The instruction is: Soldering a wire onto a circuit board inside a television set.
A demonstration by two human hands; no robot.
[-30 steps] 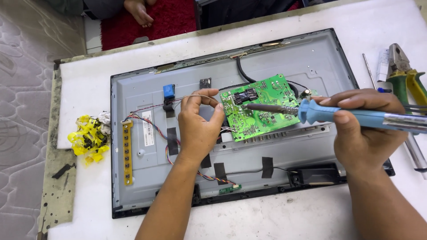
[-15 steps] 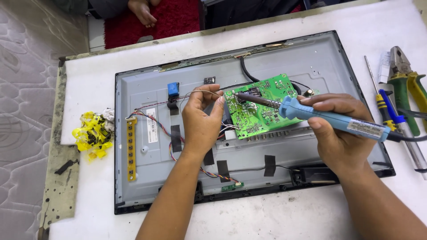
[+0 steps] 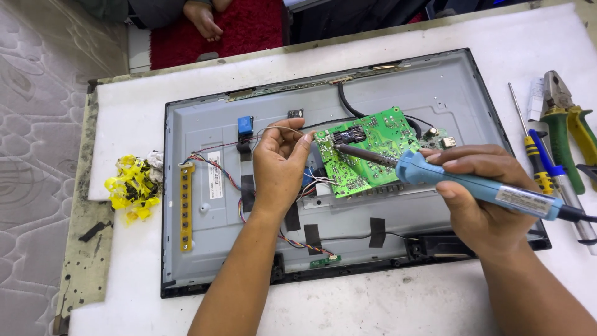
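Note:
A flat screen panel lies back-up on the white table, its grey metal back facing me. A green circuit board sits tilted up near its middle. My right hand grips a blue soldering iron, and its dark tip rests on the board's upper left area. My left hand pinches a thin solder wire beside the board's left edge, fingers close to the tip.
Green-handled pliers and two screwdrivers lie on the table at the right. A heap of yellow plastic scraps sits left of the panel. A yellow strip board and coloured wires run along the panel. Another person's hand shows beyond the table.
My right hand drew the iron leftward, bringing its tip to the board's upper left near my left fingers. The view shifted slightly.

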